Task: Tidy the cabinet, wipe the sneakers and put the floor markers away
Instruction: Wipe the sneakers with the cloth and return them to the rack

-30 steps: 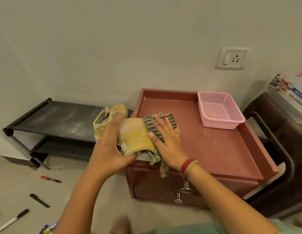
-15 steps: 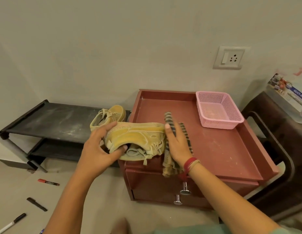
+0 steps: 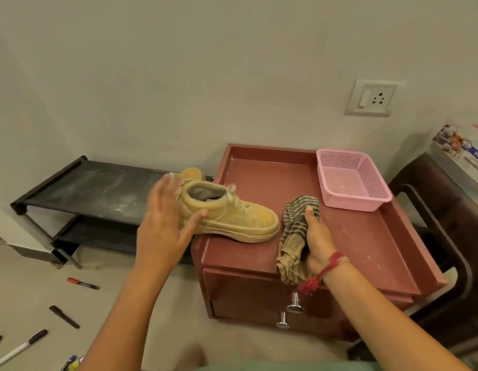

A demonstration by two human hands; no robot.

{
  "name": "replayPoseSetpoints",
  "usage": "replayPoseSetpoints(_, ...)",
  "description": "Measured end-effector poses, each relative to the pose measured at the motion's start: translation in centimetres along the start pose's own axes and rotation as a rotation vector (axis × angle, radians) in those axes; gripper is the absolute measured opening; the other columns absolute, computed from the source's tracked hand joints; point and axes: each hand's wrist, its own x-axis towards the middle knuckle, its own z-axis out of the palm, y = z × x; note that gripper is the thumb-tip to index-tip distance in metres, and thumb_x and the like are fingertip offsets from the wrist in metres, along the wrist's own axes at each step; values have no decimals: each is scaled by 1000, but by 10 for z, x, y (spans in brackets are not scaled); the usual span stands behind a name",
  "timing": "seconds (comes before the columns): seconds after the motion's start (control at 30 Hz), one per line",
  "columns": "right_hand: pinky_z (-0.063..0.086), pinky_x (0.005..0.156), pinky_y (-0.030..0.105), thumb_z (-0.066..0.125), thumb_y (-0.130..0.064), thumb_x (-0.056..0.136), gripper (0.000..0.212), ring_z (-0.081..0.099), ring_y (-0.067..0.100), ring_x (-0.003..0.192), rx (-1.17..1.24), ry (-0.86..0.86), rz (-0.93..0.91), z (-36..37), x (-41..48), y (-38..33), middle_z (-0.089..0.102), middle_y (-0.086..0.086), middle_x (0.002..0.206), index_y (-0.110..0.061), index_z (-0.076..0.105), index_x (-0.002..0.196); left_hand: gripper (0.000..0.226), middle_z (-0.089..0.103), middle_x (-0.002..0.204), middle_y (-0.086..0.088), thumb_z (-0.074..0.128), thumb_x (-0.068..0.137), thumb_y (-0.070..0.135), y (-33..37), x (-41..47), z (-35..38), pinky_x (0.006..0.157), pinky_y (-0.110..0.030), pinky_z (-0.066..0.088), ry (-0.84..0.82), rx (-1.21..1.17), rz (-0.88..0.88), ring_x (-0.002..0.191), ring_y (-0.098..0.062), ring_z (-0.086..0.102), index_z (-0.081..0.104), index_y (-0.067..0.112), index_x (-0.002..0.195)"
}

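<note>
On the red cabinet (image 3: 366,236), a sneaker (image 3: 232,215) stands; left grip (image 3: 165,226) apart, right grip (image 3: 316,242) clamps cloth (image 3: 294,231).

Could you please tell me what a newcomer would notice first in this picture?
A yellow sneaker stands upright at the front left of the red cabinet top, with the left hand spread open at its heel. Just right of it, the right hand grips a striped cloth. A pink basket sits in the cabinet's back right corner, and markers lie on the floor at the left.
</note>
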Motion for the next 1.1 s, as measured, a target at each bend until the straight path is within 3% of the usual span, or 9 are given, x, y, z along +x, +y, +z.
replayPoseSetpoints(0.07,52,69,38,45,-39,96,31,61,23,70,-35,-58,33,-2,-1,-4,65,9,88,-14,59,107,76,18,154,-6,65,77,60,-3,-2,8,89,-48,52,-143,108,79,135,-28,34,38,28,140)
replayPoseSetpoints(0.13,51,66,34,44,-39,97,31,61,21,71,-74,-119,29,1,-5,-5,65,7,87,-14,59,105,103,5,158,-10,80,60,58,-6,-5,17,106,-61,32,-230,239,119,144,-34,15,31,28,145)
replayPoseSetpoints(0.2,51,69,34,44,-38,97,31,61,20,75,-88,-149,26,5,-6,-3,65,7,91,-13,59,108,128,6,158,-15,89,46,53,1,-5,25,108,-68,14,-245,433,255,145,-39,7,22,21,150)
replayPoseSetpoints(0.27,50,72,35,45,-38,96,31,61,21,78,-94,-149,37,6,-5,-4,66,7,94,-13,59,109,137,12,157,-15,90,41,47,13,-2,36,109,-69,12,-289,593,425,145,-37,10,16,16,151)
replayPoseSetpoints(0.47,52,69,37,46,-38,96,27,61,23,72,-69,-122,94,-2,0,-9,64,8,86,-14,59,100,91,16,156,-13,62,70,14,18,16,66,110,-67,3,-210,962,486,144,-36,14,19,17,150)
replayPoseSetpoints(0.6,53,78,43,46,-39,96,29,62,25,76,-135,-150,79,-6,-3,-8,65,10,86,-14,60,96,79,29,148,-14,68,66,13,20,29,68,100,-62,25,-235,948,514,132,-39,31,37,18,139)
replayPoseSetpoints(0.73,51,89,49,45,-40,96,30,63,32,92,-139,-141,29,-11,-3,-13,66,13,98,-14,59,100,85,43,142,-13,83,51,20,32,38,50,100,-67,24,-377,869,368,127,-40,44,51,24,130)
replayPoseSetpoints(0.9,45,97,52,43,-41,96,39,60,30,106,-142,-106,-145,-8,-11,-17,65,10,114,-14,57,120,94,16,153,0,71,66,44,46,42,7,113,-60,13,-636,751,191,141,-26,20,18,41,143)
replayPoseSetpoints(1.1,46,92,28,41,-38,96,32,60,12,104,-237,-250,-330,3,-47,-21,65,-2,111,-19,58,116,100,16,155,5,71,60,55,33,22,-11,115,-58,4,-649,508,149,144,-22,15,19,45,145)
